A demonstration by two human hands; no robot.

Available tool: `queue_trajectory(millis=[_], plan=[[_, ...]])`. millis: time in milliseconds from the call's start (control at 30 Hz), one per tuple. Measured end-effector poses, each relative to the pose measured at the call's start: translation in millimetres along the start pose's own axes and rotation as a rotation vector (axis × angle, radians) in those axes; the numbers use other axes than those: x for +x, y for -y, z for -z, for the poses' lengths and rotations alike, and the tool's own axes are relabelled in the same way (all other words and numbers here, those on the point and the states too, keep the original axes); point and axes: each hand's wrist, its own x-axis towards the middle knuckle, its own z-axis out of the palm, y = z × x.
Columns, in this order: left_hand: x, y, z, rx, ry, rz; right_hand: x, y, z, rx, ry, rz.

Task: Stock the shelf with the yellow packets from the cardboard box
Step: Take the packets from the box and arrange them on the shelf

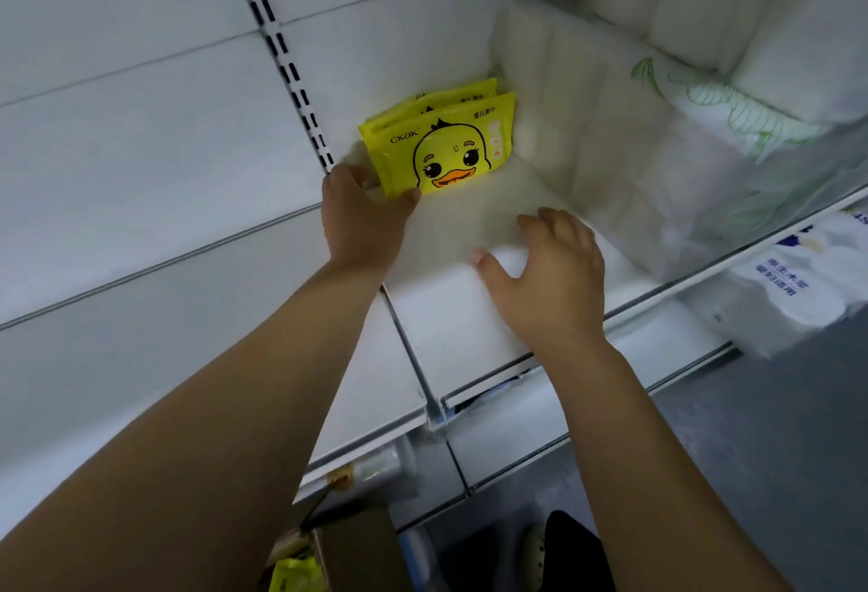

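Left hand (364,215) pinches upright yellow packets (446,145) by a corner, right hand (549,276) spread, empty; I expect toppling thumbward on release.

White metal back panels (141,131), split by horizontal seams, form the wall behind the shelf (437,305). A slotted upright (282,55) with paired black slots runs down to the shelf's rear edge. The shelf is white and lit brightly and evenly. Soft white packs (601,131) fill its right end. Below its front edge sits a lower shelf (512,446), with grey floor (775,460) beyond it.
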Motion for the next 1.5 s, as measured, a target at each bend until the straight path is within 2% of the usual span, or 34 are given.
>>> queue_trajectory(millis=[133, 300, 500, 700, 900, 1000, 1100, 1200, 1333, 1500], plan=[[-45.9, 16.1, 47.2, 0.120, 0.069, -0.055, -14.2, 5.5, 13.6, 0.081, -0.024, 0.018], [-118.7, 45.8, 122.1, 0.301, 0.146, -0.155, -69.5, 31.9, 19.3, 0.063, 0.145, 0.148], [-221.0, 91.8, 206.6, 0.343, 0.112, -0.072, -172.4, 67.5, 21.1, 0.123, 0.299, 0.342], [-328.7, 141.3, 288.7, 0.387, 0.085, 0.001, -278.7, 101.5, 19.1, 0.048, 0.517, 0.639], [-418.0, 211.9, 352.6, 0.457, 0.023, 0.168, -362.0, 100.7, -2.8, -0.002, 0.835, 0.630], [-454.4, 251.0, 377.7, 0.541, 0.002, 0.277, -380.1, 98.5, -23.6, -0.116, 0.962, 0.611], [-477.0, 284.1, 393.4, 0.606, -0.011, 0.311, -377.5, 99.4, -45.2, -0.183, 0.984, 0.558], [-482.1, 294.1, 393.7, 0.527, -0.074, 0.386, -365.6, 104.8, -65.0, -0.187, 0.974, 0.477], [-486.1, 305.7, 381.3, 0.410, -0.055, 0.561, -352.4, 109.8, -88.3, -0.243, 1.056, 0.412], [-480.0, 325.7, 379.1, 0.384, -0.069, 0.583, -343.5, 108.1, -107.6, -0.356, 1.111, 0.402]])
